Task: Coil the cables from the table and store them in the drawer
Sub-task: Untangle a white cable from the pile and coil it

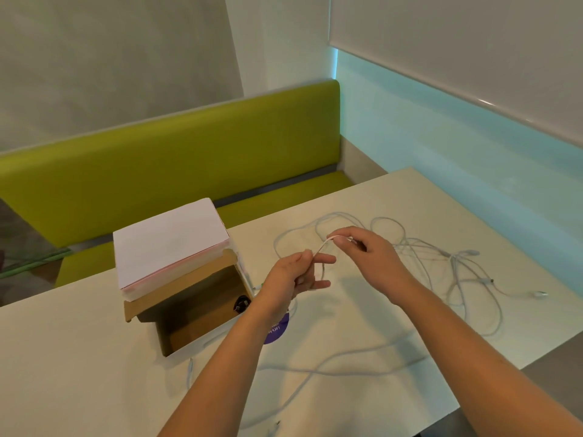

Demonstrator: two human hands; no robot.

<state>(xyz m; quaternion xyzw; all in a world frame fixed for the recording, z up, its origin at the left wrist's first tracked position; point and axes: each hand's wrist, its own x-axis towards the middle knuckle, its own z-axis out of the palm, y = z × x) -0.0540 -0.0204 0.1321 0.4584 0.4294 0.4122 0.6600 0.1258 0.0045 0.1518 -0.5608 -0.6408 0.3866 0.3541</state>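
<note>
A white cable (321,246) stretches between my two hands above the table. My left hand (295,275) pinches it between thumb and forefinger, the other fingers spread. My right hand (367,253) pinches the cable's end near its plug. More white cables (454,263) lie tangled on the table to the right, and one long strand (340,370) trails across the front. A cardboard drawer box (195,313) stands pulled open at the left, its white sleeve (167,241) behind it. A small dark object (241,303) lies inside the drawer.
The white table (79,357) ends at the right front in an edge. A green bench (176,159) runs behind it along the wall. A purple round sticker (279,331) lies on the table beside the drawer, partly under my left forearm.
</note>
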